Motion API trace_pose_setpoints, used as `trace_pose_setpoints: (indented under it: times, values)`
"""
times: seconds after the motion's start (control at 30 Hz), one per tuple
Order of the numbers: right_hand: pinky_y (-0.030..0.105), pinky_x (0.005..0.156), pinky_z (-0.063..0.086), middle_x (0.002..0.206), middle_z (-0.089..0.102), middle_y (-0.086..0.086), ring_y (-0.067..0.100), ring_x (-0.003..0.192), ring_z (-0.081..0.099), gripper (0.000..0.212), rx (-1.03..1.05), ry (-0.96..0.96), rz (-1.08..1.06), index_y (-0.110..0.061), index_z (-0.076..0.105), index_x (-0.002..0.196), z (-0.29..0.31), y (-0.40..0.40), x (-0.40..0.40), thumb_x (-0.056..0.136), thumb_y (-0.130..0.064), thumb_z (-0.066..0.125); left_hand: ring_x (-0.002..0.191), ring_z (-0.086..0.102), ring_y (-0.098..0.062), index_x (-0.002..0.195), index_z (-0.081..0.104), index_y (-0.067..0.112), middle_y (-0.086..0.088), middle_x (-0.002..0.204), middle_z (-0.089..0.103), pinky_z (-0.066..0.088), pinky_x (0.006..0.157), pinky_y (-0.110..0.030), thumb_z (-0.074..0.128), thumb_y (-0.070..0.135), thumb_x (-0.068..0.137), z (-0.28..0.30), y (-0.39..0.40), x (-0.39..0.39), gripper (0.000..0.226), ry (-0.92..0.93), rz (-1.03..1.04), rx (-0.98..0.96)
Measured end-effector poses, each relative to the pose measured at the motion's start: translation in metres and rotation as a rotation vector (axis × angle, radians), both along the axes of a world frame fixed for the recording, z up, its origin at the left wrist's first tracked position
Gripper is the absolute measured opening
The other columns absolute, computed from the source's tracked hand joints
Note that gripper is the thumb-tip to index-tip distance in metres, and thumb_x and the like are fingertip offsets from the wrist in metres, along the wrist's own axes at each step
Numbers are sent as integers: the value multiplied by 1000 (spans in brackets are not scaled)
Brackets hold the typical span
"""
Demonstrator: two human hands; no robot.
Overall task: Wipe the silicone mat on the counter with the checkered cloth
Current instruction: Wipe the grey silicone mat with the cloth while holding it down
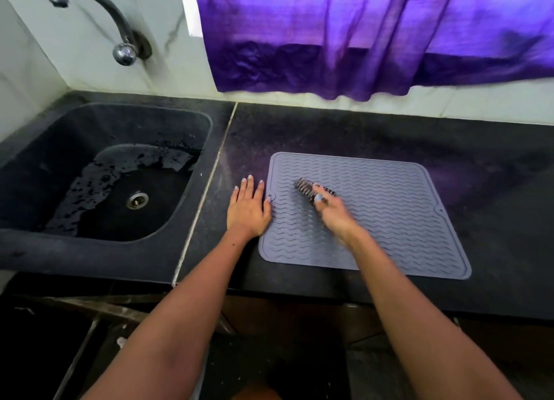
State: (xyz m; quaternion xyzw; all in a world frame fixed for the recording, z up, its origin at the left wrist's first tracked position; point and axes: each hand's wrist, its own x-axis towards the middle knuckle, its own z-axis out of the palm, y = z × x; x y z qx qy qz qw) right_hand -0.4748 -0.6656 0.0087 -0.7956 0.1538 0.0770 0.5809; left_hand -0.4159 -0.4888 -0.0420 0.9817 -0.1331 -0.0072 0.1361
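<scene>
The silicone mat (389, 213) lies flat on the dark bench (494, 189), to the right of the sink (60, 159), its wavy ridges running side to side. On its left-centre part sits the checkered cloth (305, 188), bunched into a small wad and pressed down by the right hand (332, 216). That grip is closed around the cloth — fingers curled over it, the hand blurred, so exactly how tightly cannot be told. The left hand (247, 209) is spread flat and holds nothing; its palm rests on the bench just beside the mat's left edge, with the thumb touching the corner near the small hole.

To wipe well, I would judge the strokes should follow the ridges, so the cloth reaches into the grooves rather than skipping over their crests. A wad this small covers little — opening it out would help. The left hand should pin the edge so the mat does not slide, and the far right side looks yet to be covered.
</scene>
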Motion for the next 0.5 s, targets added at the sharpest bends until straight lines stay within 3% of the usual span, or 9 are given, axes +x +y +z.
trace_pose_setpoints:
  times: [0.03, 0.07, 0.1, 0.17, 0.33, 0.5]
  values:
    - [36, 116, 26, 151, 34, 4, 20, 135, 37, 43, 240, -8, -133, -16, 36, 144, 9, -4, 6, 101, -13, 32, 146, 0, -22, 149, 15, 14, -12, 158, 5, -2, 118, -37, 21, 37, 100, 0, 0, 0, 55, 0, -4, 6]
    - [34, 113, 30, 146, 41, 6, 20, 131, 42, 42, 348, -33, -232, -14, 39, 142, 16, -6, 12, 101, -10, 31, 146, 1, -23, 149, 15, 14, -12, 158, 5, -2, 118, -36, 21, 36, 100, 0, 0, 0, 55, -1, -4, 7]
    - [33, 113, 30, 146, 41, 6, 20, 132, 42, 42, 305, -59, -279, -13, 38, 142, 23, -5, 14, 101, -9, 31, 146, 1, -23, 149, 16, 14, -12, 158, 6, -2, 118, -36, 21, 36, 100, 0, 0, 0, 55, -5, -5, 5]
    - [31, 116, 21, 155, 26, 5, 18, 140, 29, 45, -43, -137, -230, -15, 31, 146, 22, 5, 15, 100, -11, 35, 146, 3, -23, 149, 18, 14, -12, 158, 8, -1, 118, -36, 16, 40, 97, -1, 1, 1, 58, -7, -2, -5]
    - [34, 117, -7, 157, -16, 5, 21, 146, -12, 60, -851, -130, 257, -21, -3, 151, -34, 35, -2, 101, -28, 30, 146, 6, -23, 148, 22, 14, -12, 157, 12, 1, 118, -37, 10, 44, 87, -2, 1, 1, 69, -29, 10, -25]
    - [31, 118, -3, 158, -13, 6, 20, 147, -6, 61, -930, -141, 320, -20, -1, 151, -31, 27, 1, 100, -26, 33, 146, 5, -22, 148, 22, 14, -10, 158, 11, 1, 118, -36, 11, 44, 90, -3, 0, 4, 66, -19, 19, -34]
